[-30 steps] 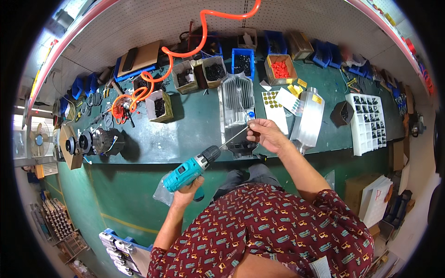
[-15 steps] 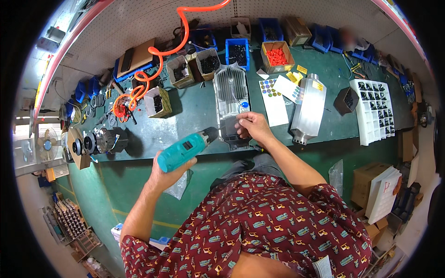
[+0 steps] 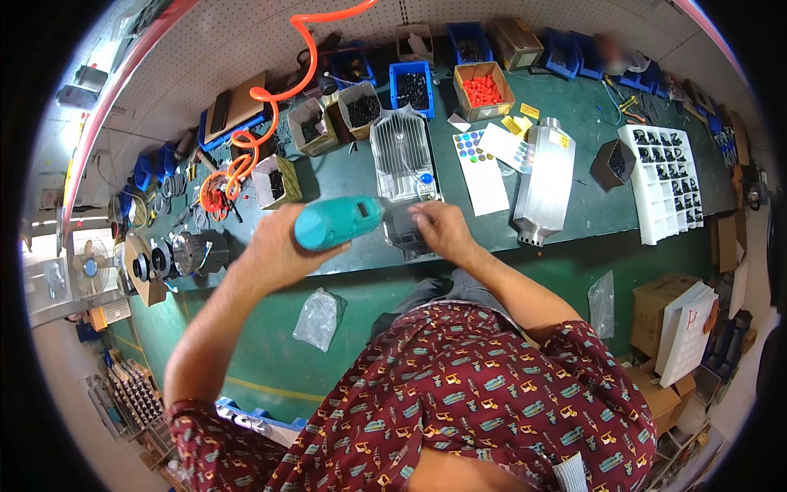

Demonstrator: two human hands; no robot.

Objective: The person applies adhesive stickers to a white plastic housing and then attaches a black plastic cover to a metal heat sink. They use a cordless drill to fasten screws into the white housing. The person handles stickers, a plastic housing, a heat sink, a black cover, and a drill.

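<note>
Finned metal housing [image 3: 401, 148] is lying on the green bench [image 3: 340, 176], fins up, w/ a black end section [image 3: 403, 235] on the side nearest the person. Using the housing as ref for everything.

Left hand [image 3: 279, 250] is wrapped round a teal drill [image 3: 338, 223], just left of the housing's near end. Fingers are closed on the body, thumb side up top, so def a full grip. Drill's nose points right, at the black section; can't tell if the tip touches anything bc the chuck area is dark + blurry.

Right hand [image 3: 447, 234] is at the housing's near right corner, thumb + fingertips bunched narrow over the black section, w/ the drill nose just left of them. Can't tell if they're pinching smth small or just touching the section.

Blue cap [image 3: 425, 178] sits on the housing itself, a bit past the right fingertips.

Rest, approx: sticker sheet [image 3: 485, 179] just right of the housing, then a silver metal box [image 3: 544, 184], then a white tray [image 3: 666, 182] w/ black parts well to the right. Blue bin [image 3: 411, 88] right behind the housing, carton of red pieces [image 3: 482, 90] behind + right. Orange coiled hose [image 3: 308, 57] hangs behind + left.
</note>
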